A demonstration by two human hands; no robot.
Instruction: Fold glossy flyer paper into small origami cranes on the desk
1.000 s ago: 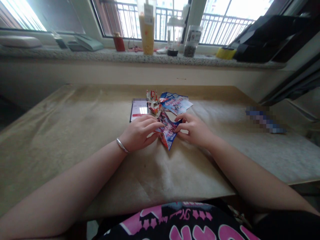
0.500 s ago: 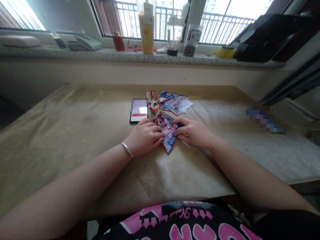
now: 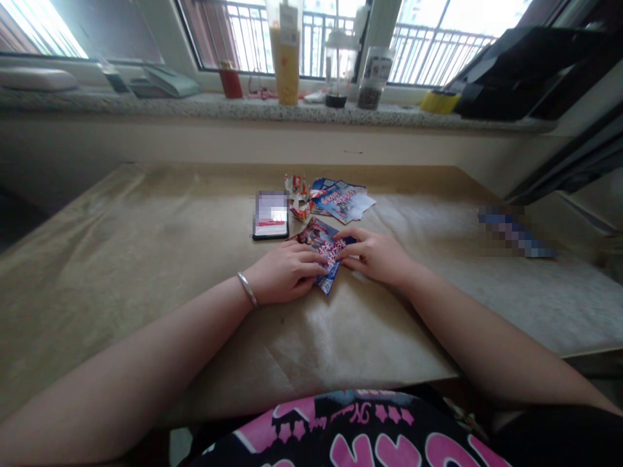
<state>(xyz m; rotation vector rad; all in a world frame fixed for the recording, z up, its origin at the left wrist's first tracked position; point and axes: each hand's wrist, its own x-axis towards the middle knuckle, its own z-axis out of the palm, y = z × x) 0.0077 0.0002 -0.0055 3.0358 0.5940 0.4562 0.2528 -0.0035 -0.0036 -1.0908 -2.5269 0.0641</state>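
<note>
A blue and red printed leaflet, folded to a pointed shape, lies on the table between my hands with one corner toward me. My left hand rests flat over its left part, fingers stretched across the print. From the other side my right hand has bent fingers and thumb closed on the leaflet's right edge. Just beyond lie a fanned pile of similar leaflets and a small folded paper piece in orange and white. A phone with a lit screen lies beyond my left hand.
The table has a pale, shiny cover. A partly blurred blue item lies at the right. On the windowsill stand a tall yellow-filled container, a red-capped jar, clear bottles and a yellow roll.
My left hand has slid slightly right and its fingers reach farther across the leaflet. My right hand has shifted a little away from me. The phone's screen looks dimmer.
</note>
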